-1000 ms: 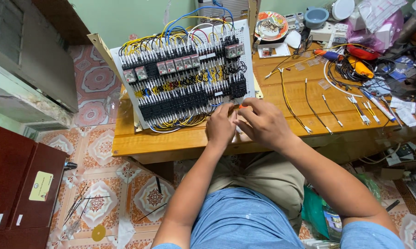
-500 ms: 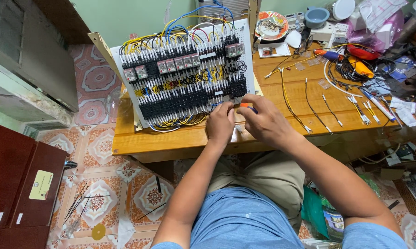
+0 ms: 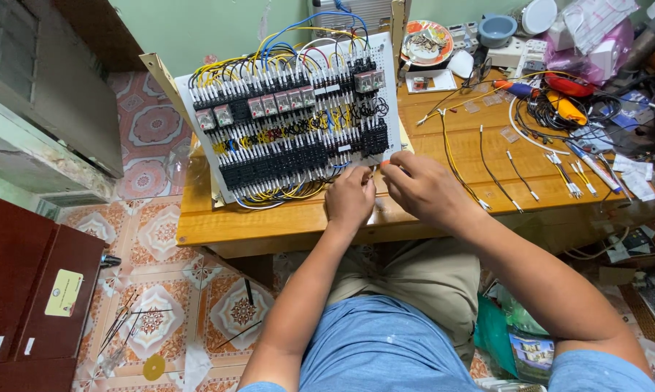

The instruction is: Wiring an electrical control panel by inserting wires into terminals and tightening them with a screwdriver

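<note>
Both hands met at the panel's lower right corner

Two hands are held close together at the lower right corner of the wiring panel (image 3: 291, 120), which leans tilted on the tabletop (image 3: 269, 225). The left hand (image 3: 349, 197) is curled, its fingers pinched toward that corner. A small orange-tipped piece is nipped in the right hand (image 3: 425, 190); what kind cannot be told. The panel's long axis runs left to right, beyond both hands, the left hand nearer.

A glossy varnished wooden table (image 3: 284, 225) carries a white perforated panel (image 3: 389, 87) of matt black plastic terminal blocks (image 3: 284, 163) and smooth plastic-sheathed yellow and blue wires (image 3: 298, 43); glazed patterned floor tiles (image 3: 160, 239) shine beside a polished dark wood cabinet (image 3: 22, 283).
</note>
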